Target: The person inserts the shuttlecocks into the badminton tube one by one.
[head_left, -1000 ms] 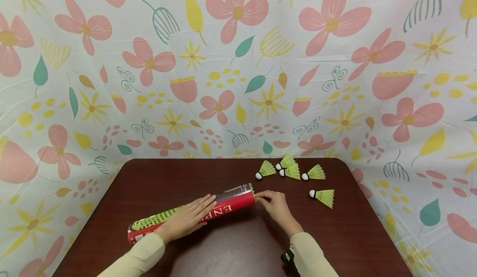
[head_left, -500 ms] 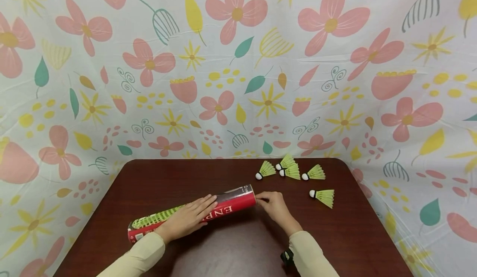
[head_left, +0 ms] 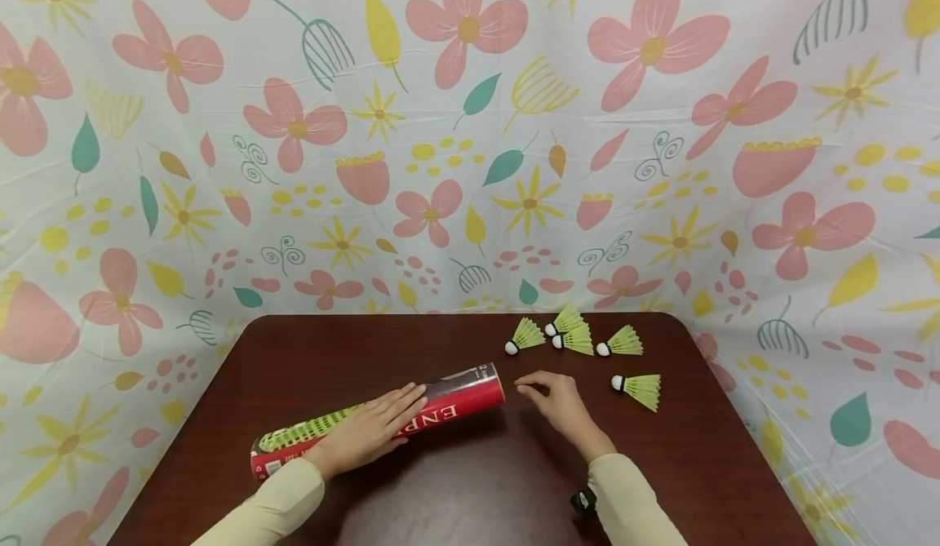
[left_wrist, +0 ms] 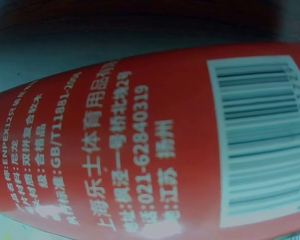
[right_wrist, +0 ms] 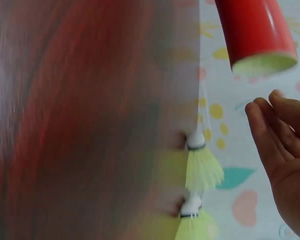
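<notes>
A red shuttlecock tube (head_left: 466, 395) with a printed mesh pattern lies slanted across the table. My left hand (head_left: 367, 430) rests on top of it, fingers stretched along its length and thumb at the near side. The left wrist view shows the red tube wall (left_wrist: 185, 145) with a barcode and printed text. Just right of the tube's end, my right hand (head_left: 560, 403) hovers with thumb and fingers close together and nothing between them. In the right wrist view a pale yellow-green ring shows inside the tube's mouth (right_wrist: 265, 64), beyond the right hand (right_wrist: 290, 145).
Several yellow-green shuttlecocks with white heads lie at the back right, among them a left one (head_left: 525, 336), a right one (head_left: 620, 340) and a nearer one (head_left: 639, 389). The dark brown table (head_left: 455, 497) meets a flower-patterned cloth (head_left: 470, 146) behind it.
My right hand has drawn away to the right from the tube's end. Yellow-green tips that stuck out of the mouth a second ago are inside now. The left hand has stayed put.
</notes>
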A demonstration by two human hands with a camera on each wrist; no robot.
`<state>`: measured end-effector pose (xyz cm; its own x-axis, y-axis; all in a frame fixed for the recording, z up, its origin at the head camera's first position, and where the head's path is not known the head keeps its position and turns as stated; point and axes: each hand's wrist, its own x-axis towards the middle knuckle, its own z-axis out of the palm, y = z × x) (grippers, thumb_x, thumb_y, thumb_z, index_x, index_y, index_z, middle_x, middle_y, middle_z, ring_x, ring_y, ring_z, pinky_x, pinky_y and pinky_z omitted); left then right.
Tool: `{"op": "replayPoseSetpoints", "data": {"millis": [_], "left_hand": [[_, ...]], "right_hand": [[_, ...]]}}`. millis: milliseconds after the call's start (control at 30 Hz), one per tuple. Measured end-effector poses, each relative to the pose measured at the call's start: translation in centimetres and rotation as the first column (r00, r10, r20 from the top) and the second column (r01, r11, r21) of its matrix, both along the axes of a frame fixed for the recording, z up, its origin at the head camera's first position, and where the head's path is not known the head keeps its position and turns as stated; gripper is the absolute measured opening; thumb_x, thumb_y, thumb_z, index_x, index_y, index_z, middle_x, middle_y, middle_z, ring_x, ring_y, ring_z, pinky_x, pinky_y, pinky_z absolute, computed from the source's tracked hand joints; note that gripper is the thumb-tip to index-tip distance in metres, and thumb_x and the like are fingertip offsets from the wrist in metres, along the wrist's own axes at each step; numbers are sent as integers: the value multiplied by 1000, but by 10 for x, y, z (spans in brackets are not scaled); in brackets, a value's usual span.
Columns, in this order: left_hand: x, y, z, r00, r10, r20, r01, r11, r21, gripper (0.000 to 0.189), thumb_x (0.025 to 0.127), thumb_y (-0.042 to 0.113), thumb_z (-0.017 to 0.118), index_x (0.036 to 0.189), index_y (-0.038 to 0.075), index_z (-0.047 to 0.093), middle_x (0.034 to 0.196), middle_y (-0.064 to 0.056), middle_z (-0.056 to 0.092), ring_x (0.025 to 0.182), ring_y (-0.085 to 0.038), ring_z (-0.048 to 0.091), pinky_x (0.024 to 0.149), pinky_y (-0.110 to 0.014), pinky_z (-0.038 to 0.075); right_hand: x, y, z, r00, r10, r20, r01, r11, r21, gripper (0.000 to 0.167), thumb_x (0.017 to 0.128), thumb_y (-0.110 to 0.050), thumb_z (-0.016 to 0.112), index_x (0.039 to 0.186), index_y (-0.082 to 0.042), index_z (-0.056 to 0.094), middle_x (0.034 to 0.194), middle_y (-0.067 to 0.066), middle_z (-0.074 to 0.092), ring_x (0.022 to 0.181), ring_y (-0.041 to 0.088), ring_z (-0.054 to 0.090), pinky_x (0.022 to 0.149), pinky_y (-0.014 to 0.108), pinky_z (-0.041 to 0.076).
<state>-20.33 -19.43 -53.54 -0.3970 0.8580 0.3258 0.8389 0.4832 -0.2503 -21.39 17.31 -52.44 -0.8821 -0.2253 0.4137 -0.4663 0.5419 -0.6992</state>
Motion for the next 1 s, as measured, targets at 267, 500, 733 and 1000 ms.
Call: {"op": "replayPoseSetpoints", "data": {"millis": [267,500,733,1000], "left_hand": [[0,0,0,1000,2,3,-2,1000,3,88,81,33,78,150,7,31,156,-11,28,141,-24,31,108,-38,37],[-1,0,-1,1000,-1,11,1,1000,4,88,80,32,78,151,7,31,156,-10,28,141,-24,31,109,-37,35],[-1,-1,-3,1000,-3,15,2,1000,6,90,80,33,78,151,7,30,157,-10,27,141,-24,31,108,-38,37],[-1,-1,-4,1000,3,7,-3,1000,1,90,81,34,77,152,8,29,157,-9,26,142,-23,29,108,-38,37]], "right_hand": [[-3,42,4,990,-139,15,139,990,14,15,87,-7,69,101,-11,75,95,4,73,81,18,69,64,27,54],[-2,79,6,969,-246,27,245,969,37,16,90,-9,67,105,-8,72,97,10,72,73,17,65,58,26,50],[3,109,11,945,-323,44,320,945,63,19,92,-13,66,109,-6,71,100,15,70,60,10,55,52,24,41],[9,133,9,889,-455,-49,457,889,30,20,91,-8,65,109,2,68,100,20,70,81,31,67,59,12,46]]}}
